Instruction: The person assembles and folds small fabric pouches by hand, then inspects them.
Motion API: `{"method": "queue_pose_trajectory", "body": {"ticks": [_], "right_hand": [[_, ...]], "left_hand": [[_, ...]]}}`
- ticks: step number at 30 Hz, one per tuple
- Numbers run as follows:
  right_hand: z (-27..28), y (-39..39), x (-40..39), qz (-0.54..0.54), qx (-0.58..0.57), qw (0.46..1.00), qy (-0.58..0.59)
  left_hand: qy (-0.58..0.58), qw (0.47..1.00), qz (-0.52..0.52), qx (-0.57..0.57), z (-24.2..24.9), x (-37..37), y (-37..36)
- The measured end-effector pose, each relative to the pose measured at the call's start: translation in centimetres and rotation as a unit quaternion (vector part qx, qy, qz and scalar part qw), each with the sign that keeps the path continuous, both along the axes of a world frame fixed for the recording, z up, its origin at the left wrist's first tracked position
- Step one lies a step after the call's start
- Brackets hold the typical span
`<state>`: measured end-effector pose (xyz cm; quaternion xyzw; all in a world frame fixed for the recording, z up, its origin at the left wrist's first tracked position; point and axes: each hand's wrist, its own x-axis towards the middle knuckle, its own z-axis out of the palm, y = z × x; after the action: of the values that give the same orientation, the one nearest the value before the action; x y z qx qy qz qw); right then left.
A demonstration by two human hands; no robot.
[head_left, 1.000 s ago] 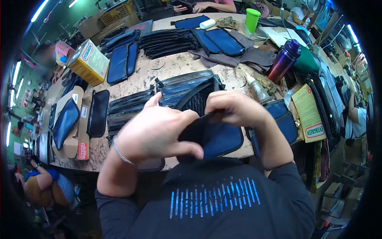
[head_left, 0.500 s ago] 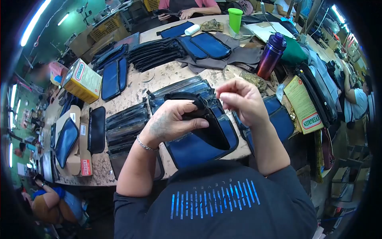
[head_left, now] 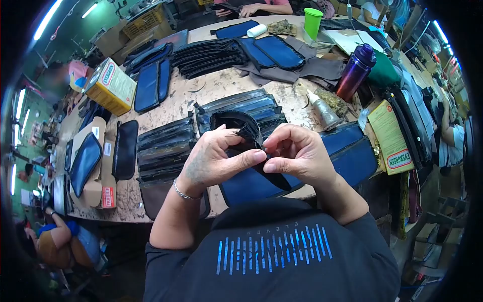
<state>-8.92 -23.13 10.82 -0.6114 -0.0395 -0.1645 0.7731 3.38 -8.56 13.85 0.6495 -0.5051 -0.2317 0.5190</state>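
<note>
At frame centre, my left hand and right hand both pinch the black pouch above the blue panel; thin fabric could slip.

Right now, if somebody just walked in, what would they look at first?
Probably the two hands in the middle: the left hand and right hand pinch a black pouch piece together just above a blue pouch. Behind them, rows of dark pouches cover the worn table. Farther back on the right stand a purple bottle and a bright green cup.
</note>
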Motion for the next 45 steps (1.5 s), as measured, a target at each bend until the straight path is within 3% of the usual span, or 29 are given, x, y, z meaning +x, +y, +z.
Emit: {"method": "queue_pose_trajectory", "body": {"ticks": [4, 8, 10, 17, 19, 26, 28, 32, 35, 39, 42, 45], "right_hand": [[0.5, 0.3, -0.1, 0.011, 0.066, 0.997, 0.036], [0.7, 0.6, -0.4, -0.021, 0.014, 0.999, 0.023], [0.7, 0.7, -0.5, -0.03, -0.005, 0.999, 0.028], [0.0, 1.3, -0.2, 0.011, 0.089, 0.996, 0.025], [-0.1, 1.5, -0.2, 0.011, 0.095, 0.995, 0.023], [-0.2, 1.9, -0.2, 0.003, 0.056, 0.998, 0.012], [-0.3, 2.0, -0.2, 0.004, 0.054, 0.998, 0.012], [0.0, 1.8, -0.5, 0.006, 0.064, 0.998, 0.006], [0.0, 1.6, -0.6, 0.013, 0.075, 0.997, 0.022], [-0.4, 1.6, -0.5, 0.037, 0.081, 0.996, 0.028], [-0.4, 1.7, -0.6, 0.027, 0.056, 0.997, 0.038], [-0.5, 1.7, -0.7, 0.027, 0.032, 0.998, 0.037]], "left_hand": [[-0.06, 0.997, -0.027, 0.028, 0.2, 0.2, 0.6], [-0.054, 0.998, -0.026, -0.017, -0.3, -0.1, 0.7], [-0.047, 0.998, -0.021, 0.034, 0.0, -0.3, 0.9], [-0.047, 0.999, -0.022, -0.004, -1.1, -0.2, 1.3], [0.018, 0.999, -0.028, -0.042, -1.7, -0.1, 1.4], [0.013, 0.999, 0.023, -0.021, -0.6, -1.3, 1.4], [0.083, 0.996, 0.044, 0.011, -0.4, -1.8, 1.5], [0.014, 0.998, 0.048, 0.026, 0.1, -2.1, 1.3], [-0.046, 0.998, 0.028, 0.033, -0.3, -1.1, 1.6], [0.031, 0.997, -0.074, 0.002, -0.5, -0.4, 1.6], [0.072, 0.996, -0.021, -0.043, -1.0, -1.1, 1.6], [0.003, 0.999, 0.012, -0.03, -1.1, -1.6, 1.7]]}}
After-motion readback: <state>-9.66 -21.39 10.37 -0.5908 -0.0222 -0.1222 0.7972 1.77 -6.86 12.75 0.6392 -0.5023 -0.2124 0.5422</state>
